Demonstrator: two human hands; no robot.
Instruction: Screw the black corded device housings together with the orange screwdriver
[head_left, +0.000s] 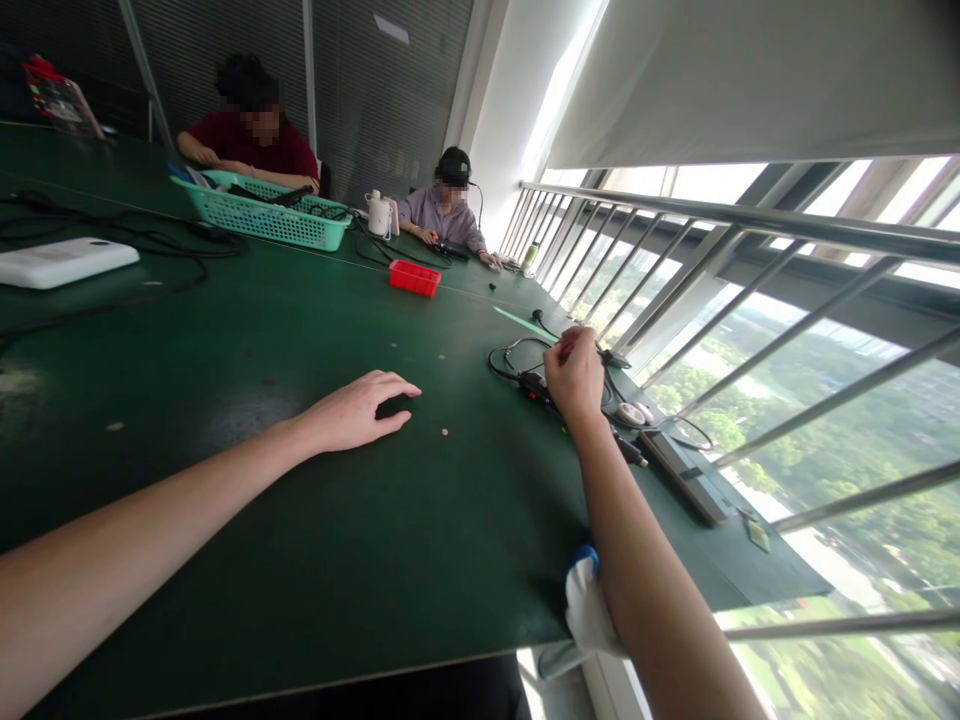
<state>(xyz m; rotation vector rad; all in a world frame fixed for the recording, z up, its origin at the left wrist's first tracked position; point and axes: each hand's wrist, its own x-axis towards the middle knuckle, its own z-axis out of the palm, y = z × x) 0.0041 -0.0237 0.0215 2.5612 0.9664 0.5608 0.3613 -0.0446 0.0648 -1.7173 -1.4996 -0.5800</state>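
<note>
At green table (450,540) — left grip (358,412) loosely parted, empty; right grip (579,378) curled — contents unclear.

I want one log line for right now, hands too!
left hand: open, empty, over green table | right hand: curled, contents unclear, near black tool | red tray: beyond left hand

A person in maroon (296,158) sits behind a teal basket (270,222) at the far side of a green table (375,600), as another person in lilac (459,228) leans over the tabletop near a white cup (377,214). A red tray (414,284) stands nearer, with a white box (64,262) at far left. At right, a metal railing (712,214) fronts a window (885,430) overlooking trees (817,455), beneath a grey blind (750,80).
</note>
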